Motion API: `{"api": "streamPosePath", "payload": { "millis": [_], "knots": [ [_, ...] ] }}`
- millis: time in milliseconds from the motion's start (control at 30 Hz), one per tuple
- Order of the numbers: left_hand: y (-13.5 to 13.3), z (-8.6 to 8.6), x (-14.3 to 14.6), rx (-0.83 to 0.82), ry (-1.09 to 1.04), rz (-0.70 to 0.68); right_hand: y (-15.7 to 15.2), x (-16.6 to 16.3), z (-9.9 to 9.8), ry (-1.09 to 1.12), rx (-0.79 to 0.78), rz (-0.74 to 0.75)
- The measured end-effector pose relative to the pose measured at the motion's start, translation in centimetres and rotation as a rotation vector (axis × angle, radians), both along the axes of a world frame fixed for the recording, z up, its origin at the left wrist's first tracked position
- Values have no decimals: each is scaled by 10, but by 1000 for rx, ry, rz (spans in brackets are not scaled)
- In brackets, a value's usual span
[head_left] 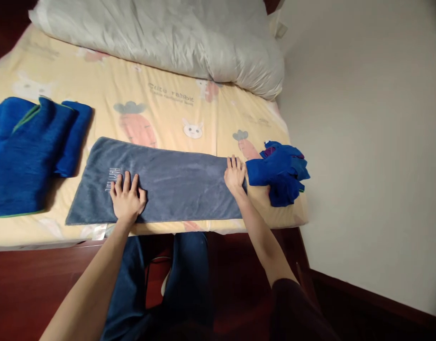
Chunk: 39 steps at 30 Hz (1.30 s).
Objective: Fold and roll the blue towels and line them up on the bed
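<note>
A grey-blue towel (182,184) lies spread lengthwise along the near edge of the bed, with white lettering close to its left end. My left hand (128,199) rests palm down on it, fingers spread, partly covering the lettering. At the towel's right end, my right hand (235,174) lies flat on the cloth with its fingers stretched forward. Just right of that hand sits a crumpled heap of blue cloth (280,173) with a bit of purple showing. Folded blue towels (29,151) with green edging are to the left of the grey-blue one.
The bed (175,118) has a yellow sheet printed with carrots and rabbits. Along its far side is a bulky pale grey quilt (161,38). A white wall (363,142) rises on the right. My legs (189,274) are below the bed's near edge, over a dark red floor.
</note>
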<state>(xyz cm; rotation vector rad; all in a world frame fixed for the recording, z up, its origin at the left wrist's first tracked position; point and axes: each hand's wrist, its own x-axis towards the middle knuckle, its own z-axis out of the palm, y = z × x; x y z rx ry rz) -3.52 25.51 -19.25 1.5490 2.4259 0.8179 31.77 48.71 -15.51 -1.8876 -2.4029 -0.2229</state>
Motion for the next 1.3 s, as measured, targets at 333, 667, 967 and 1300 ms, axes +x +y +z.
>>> {"api": "streamPosePath", "payload": {
  "millis": [333,667,967,1300],
  "knots": [
    [1,1,1,-41,33,-9,45,49,-20,62,-177,-268],
    [2,-1,2,-61,92,-3,57,72,-24,217,-24,16],
    [3,0,3,-85,48,-5,13,33,-35,241,53,-87],
    [3,5,5,-108,68,-16,50,53,-48,127,-149,-172]
  ]
}}
